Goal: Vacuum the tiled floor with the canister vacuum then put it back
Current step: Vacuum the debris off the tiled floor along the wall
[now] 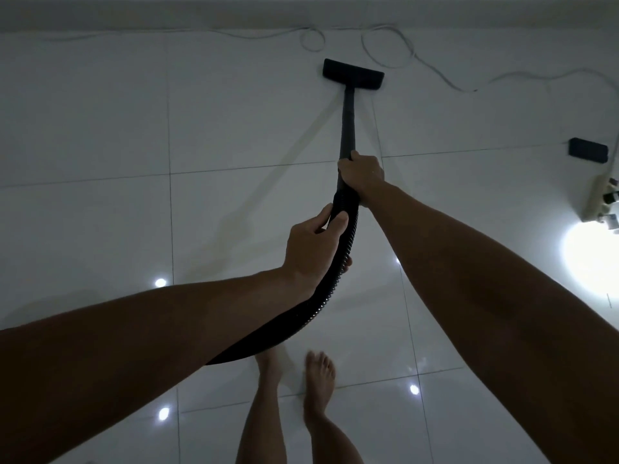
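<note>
The vacuum is black, and only part of it shows. It has a flat, wide floor head (353,74) at the far end, lying on the white tiled floor (100,128) near the wall (134,11). A straight, stiff tube (347,122) runs from the head back toward the person. Where the tube ends, a bendy hose (330,289) with ridges begins. The hose curves down and to the left and goes out of sight under the left arm. The round body of the vacuum cannot be seen. The right hand (361,172) grips the low end of the tube, with its fingers (345,162) curled tight around it. The left hand (311,252) holds the hose just below that, with the thumb (336,227) on top and the other fingers wrapped underneath. The two hands are close together, one just behind the other. Two bare feet (320,373) stand on the shiny tiles below the hands. A thin white cord (385,51) loops on the floor by the wall, just past the floor head, and trails off to the right. A small dark box (588,150) lies on the floor at the right, well apart from the vacuum. Near it is a pale power strip (599,202) with plugs in it, beside a big bright spot of light (593,259) on the tiles.
</note>
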